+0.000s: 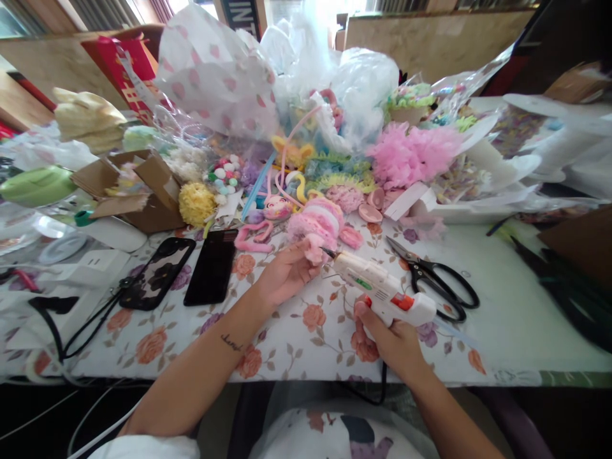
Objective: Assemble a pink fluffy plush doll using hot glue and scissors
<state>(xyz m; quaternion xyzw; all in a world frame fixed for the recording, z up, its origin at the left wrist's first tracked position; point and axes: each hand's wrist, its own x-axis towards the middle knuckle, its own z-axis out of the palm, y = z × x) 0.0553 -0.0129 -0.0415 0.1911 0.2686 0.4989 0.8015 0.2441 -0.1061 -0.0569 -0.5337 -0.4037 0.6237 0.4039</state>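
**A:** Gripping the white glue gun (385, 292) in the right hand (389, 338), fingers wrapped round the handle, nozzle touching the pink fluffy piece (316, 231). Left hand (287, 273) pinching that piece from below, just above the floral surface (306, 331). Looking risky for the fingertips, sitting right beside the hot tip.

**B:** Agreeing. Probably burning a finger if glue is oozing past the fuzz. Also possibly stringing glue onto the two phones (210, 266) lying near the left wrist.

**A:** Worrying about the cord too, trailing off the front edge under the right wrist; snagging it could be yanking the nozzle sideways.

**B:** And the black scissors (437, 284) lying open just beside the gun, so maybe bumping those. Plus the heap of pink and yellow pom-poms (406, 156) behind, close enough for catching stray drips.
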